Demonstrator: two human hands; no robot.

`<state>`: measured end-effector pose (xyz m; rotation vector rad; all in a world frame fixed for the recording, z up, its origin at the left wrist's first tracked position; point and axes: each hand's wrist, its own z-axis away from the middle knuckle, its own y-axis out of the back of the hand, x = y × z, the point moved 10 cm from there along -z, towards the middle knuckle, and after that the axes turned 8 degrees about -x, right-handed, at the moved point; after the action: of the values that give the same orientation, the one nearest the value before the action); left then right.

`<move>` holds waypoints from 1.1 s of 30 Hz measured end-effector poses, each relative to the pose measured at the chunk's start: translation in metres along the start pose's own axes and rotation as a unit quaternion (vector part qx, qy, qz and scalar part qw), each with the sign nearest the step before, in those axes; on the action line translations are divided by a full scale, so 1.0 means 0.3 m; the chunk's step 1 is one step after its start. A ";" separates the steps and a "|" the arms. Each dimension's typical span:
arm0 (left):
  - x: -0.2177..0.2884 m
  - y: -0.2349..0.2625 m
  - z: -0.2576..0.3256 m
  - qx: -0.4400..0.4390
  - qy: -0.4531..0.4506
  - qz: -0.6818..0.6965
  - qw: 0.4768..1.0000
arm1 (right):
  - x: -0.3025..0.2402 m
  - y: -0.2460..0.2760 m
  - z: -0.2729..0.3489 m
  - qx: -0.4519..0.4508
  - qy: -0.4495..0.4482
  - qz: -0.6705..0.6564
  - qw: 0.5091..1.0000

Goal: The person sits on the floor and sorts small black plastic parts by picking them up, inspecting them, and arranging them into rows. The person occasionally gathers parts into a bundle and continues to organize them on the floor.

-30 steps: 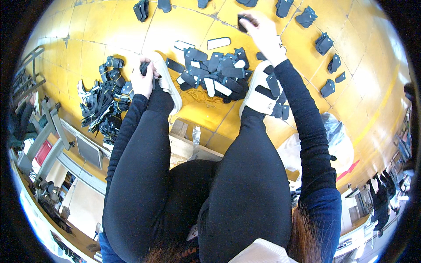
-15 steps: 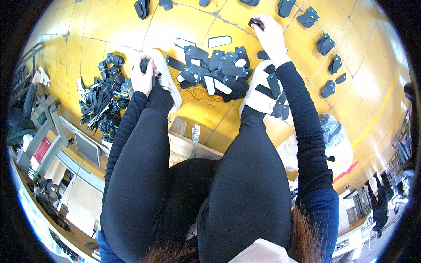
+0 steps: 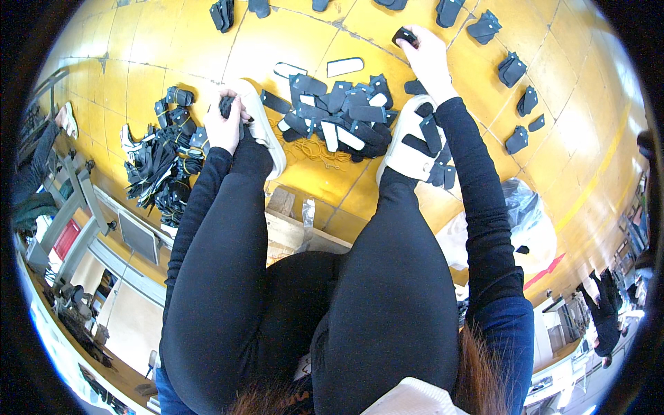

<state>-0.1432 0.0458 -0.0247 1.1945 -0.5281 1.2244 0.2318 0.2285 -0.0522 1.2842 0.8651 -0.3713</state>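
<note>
Our right hand (image 3: pixel 430 57) pinches a small black piece (image 3: pixel 404 36) far out over the yellow floor (image 3: pixel 207 48), left hand (image 3: pixel 223 128) clenched on another dark piece (image 3: pixel 227 105) at the near knee, and we judge the stretched reach could drop it or scatter the middle pile (image 3: pixel 339 114).

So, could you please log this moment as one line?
left hand: holds black piece | right hand: holds black piece | pile: between shoes | floor: yellow

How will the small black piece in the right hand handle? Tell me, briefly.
Probably light: the right hand holds the black piece out at arm's length by the fingertips. Likely flat and bendy, like the pile pieces lying overlapped. Unlikely to roll.
</note>
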 end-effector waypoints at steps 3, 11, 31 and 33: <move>0.009 -0.004 -0.001 0.003 0.000 -0.007 1.000 | 0.017 0.011 0.004 0.012 0.007 0.007 1.000; 0.008 -0.001 0.000 0.005 0.009 -0.012 1.000 | 0.049 0.004 0.023 -0.004 -0.033 -0.003 0.999; 0.007 0.002 -0.001 0.005 0.002 -0.015 1.000 | 0.108 0.058 0.047 0.002 -0.106 -0.067 0.992; 0.012 0.002 0.001 0.003 -0.007 -0.016 1.000 | 0.090 0.086 0.046 0.008 -0.108 -0.086 0.990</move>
<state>-0.1425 0.0470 -0.0213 1.2136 -0.5141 1.1920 0.2714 0.2285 -0.0541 1.1630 0.7908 -0.6433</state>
